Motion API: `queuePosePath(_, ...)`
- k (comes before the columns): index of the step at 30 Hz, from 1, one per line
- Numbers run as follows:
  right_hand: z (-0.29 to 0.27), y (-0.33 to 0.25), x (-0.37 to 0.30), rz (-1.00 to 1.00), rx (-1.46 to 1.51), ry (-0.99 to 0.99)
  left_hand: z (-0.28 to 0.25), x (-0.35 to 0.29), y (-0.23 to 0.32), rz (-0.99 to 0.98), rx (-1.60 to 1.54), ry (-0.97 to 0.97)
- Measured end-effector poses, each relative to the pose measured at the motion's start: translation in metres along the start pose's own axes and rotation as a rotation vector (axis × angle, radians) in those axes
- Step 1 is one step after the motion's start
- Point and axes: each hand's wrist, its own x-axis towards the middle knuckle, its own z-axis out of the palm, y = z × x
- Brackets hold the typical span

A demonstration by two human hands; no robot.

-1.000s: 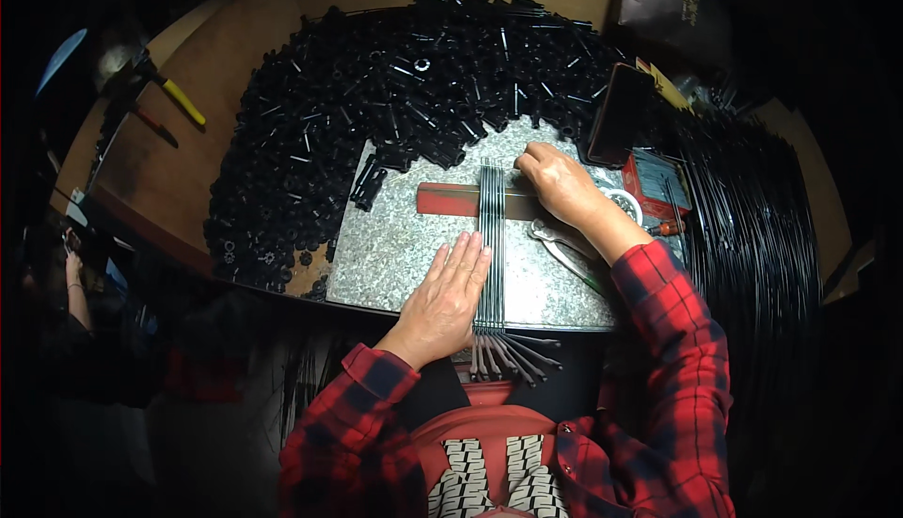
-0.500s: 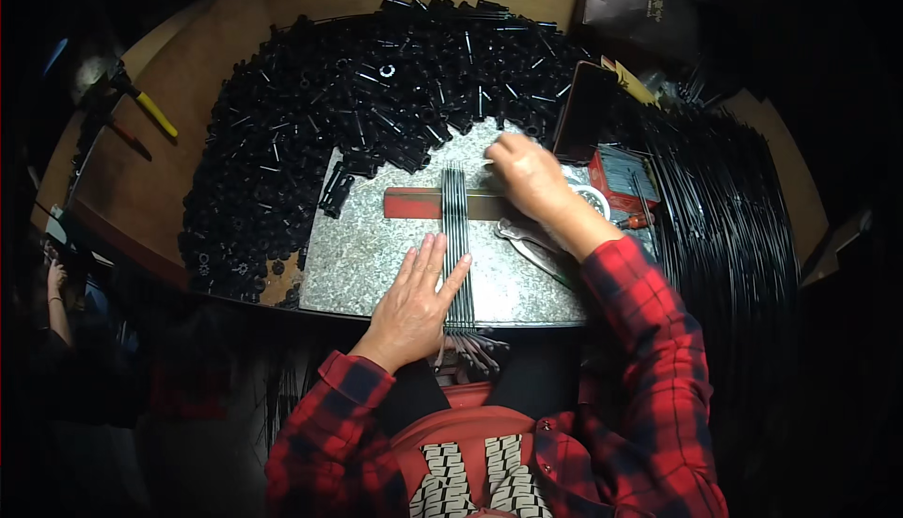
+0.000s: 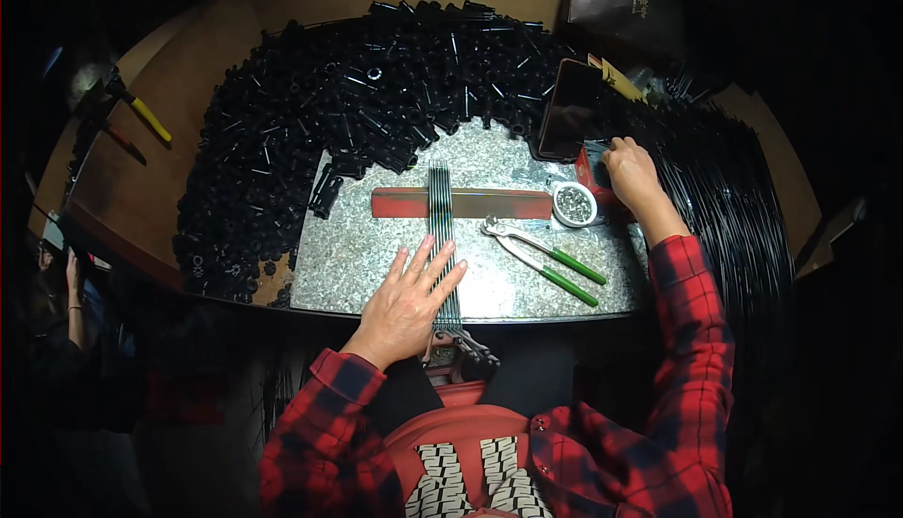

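My left hand (image 3: 400, 306) lies flat with fingers spread over a row of thin dark metal rods (image 3: 439, 200). The rods lie side by side across a long red-and-brown bar (image 3: 508, 204), and their lower ends, with curved pieces, stick out past the board's front edge. Over at the right, my right hand (image 3: 632, 175) is closed at a small red box (image 3: 591, 170); whatever its fingers pinch is hidden. Between the hands lie green-handled pincers (image 3: 555, 269). Behind them, a white cup (image 3: 559, 221) holds small metal bits.
A big heap of black tubular parts (image 3: 376, 95) borders the speckled board (image 3: 348, 264) behind and at left. Long dark rods (image 3: 743, 198) fill the right side. A phone-like dark slab (image 3: 569, 109) leans behind the cup. Yellow-handled pliers (image 3: 150, 118) hang at the left wall.
My right hand has moved right, from above the bar to the red box, uncovering the pincers and cup. My left hand stays on the rods. The whole view has shifted slightly.
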Motion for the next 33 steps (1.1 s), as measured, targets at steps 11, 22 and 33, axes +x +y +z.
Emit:
queuePosePath(11, -0.002, -0.001, -0.004, 0.045, 0.261, 0.145, 0.004, -0.001, -0.003, -0.021, 0.035, -0.011)
queuePosePath(22, -0.047, -0.086, 0.032, -0.192, 0.572, 0.351, 0.002, 0.001, -0.003, 0.016, 0.012, -0.002)
queuePosePath(33, -0.009, -0.138, 0.045, -0.251, 0.597, 0.143, 0.003, 0.000, -0.002, 0.019, 0.028, 0.025)
